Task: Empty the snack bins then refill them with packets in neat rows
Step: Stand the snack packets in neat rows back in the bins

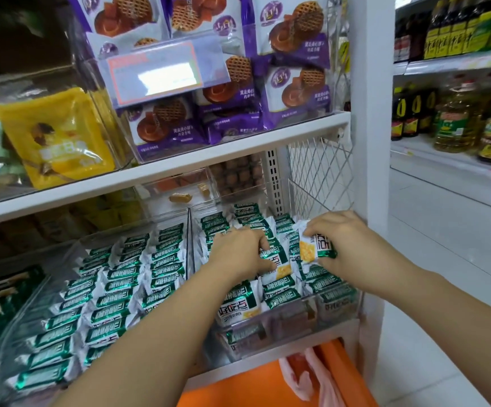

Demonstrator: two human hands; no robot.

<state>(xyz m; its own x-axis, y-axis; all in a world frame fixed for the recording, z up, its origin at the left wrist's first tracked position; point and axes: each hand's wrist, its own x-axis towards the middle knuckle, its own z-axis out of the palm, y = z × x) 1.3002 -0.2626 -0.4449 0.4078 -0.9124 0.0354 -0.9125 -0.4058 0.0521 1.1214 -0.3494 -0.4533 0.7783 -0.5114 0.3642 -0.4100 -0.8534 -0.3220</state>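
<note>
Two clear plastic snack bins stand side by side on the lower shelf. The left bin (71, 251) holds green-and-white packets in neat rows. In the right bin (291, 321) the same packets are stacked in rows, with a few lying flat at the front. My left hand (239, 254) reaches into the right bin's middle and its fingers curl round a packet (278, 261) there. My right hand (347, 248) pinches another green-and-white packet (316, 248) just above the bin's right row.
A white shelf board (238, 148) overhangs the bins, carrying a clear bin of purple waffle packets (229, 113) and a yellow packet (56, 136). An orange crate (267, 386) with a pink bag sits below. A white post (370, 113) and oil bottles (455, 118) stand to the right.
</note>
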